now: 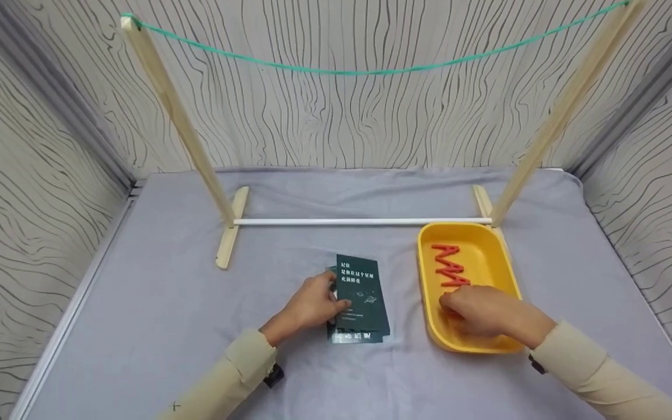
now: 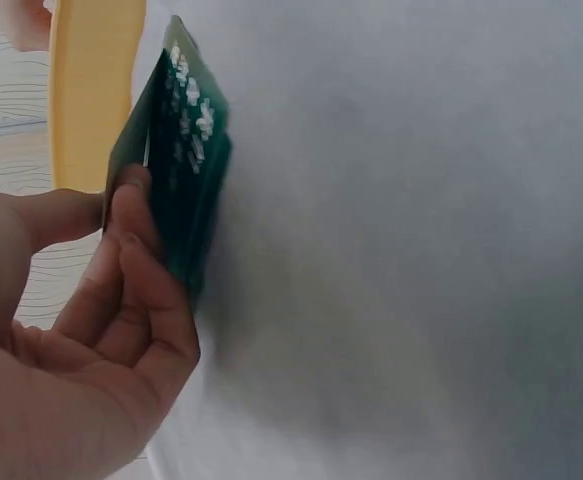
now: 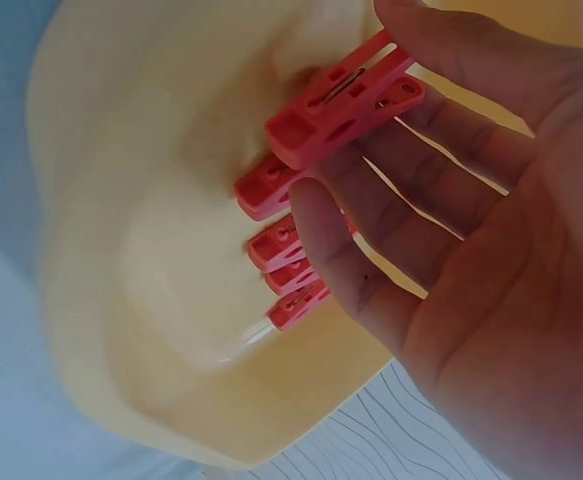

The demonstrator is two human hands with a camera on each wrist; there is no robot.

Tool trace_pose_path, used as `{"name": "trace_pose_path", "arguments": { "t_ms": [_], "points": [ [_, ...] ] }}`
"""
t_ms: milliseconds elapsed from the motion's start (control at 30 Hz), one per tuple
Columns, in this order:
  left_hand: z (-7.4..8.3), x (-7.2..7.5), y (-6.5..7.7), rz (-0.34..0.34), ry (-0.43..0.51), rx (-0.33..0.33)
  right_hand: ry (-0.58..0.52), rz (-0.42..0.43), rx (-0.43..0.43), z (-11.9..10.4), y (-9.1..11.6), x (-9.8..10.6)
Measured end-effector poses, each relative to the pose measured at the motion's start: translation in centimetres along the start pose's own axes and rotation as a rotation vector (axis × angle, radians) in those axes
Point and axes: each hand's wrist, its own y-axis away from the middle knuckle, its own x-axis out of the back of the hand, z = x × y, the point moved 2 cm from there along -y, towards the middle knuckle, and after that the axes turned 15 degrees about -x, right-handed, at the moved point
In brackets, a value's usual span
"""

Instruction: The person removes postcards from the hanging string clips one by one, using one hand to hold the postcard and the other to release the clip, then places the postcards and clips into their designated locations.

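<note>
My left hand [image 1: 308, 302] pinches a dark green printed card [image 1: 360, 297] by its left edge, thumb on top. Beneath it, more green cards [image 1: 359, 338] show at the lower edge; in the left wrist view they lie against the back of the curled fingers [image 2: 161, 310]. My right hand [image 1: 490, 312] reaches down into a yellow basin [image 1: 422, 274]. There its thumb and fingers hold a red clothespin [image 3: 336, 108] by the handle end, as the right wrist view shows. Several other red clothespins [image 1: 450, 269] lie in a row along the basin's floor.
Two wooden posts [image 1: 181, 119] stand on feet, joined low by a white rod [image 1: 342, 221]. A green string [image 1: 336, 72] sags between their tops. The basin touches the stand's right foot area. Grey cloth [image 1: 155, 303] covers the table; patterned panels [image 1: 336, 128] rise around it.
</note>
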Motion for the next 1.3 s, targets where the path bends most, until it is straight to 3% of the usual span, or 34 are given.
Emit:
{"name": "trace_pose_path", "arguments": {
  "t_ms": [200,400,700,1100,1300],
  "points": [
    [0.8,0.0,0.3,-0.009,-0.139,-0.048,-0.002,-0.018,-0.024,0.0,0.1,-0.5],
    [0.8,-0.4,0.8,-0.018,-0.226,-0.052,-0.003,-0.024,-0.017,0.1,0.1,-0.7],
    [0.0,-0.6,1.4,-0.060,-0.240,-0.012,-0.022,0.000,0.021,0.4,0.1,-1.0],
    [-0.7,-0.3,1.9,-0.023,-0.241,0.003,-0.047,0.013,0.025,0.2,0.1,-1.3],
    [-0.8,-0.4,2.0,-0.014,-0.230,0.026,-0.047,0.037,0.067,0.1,0.1,-1.2]
  ]
}}
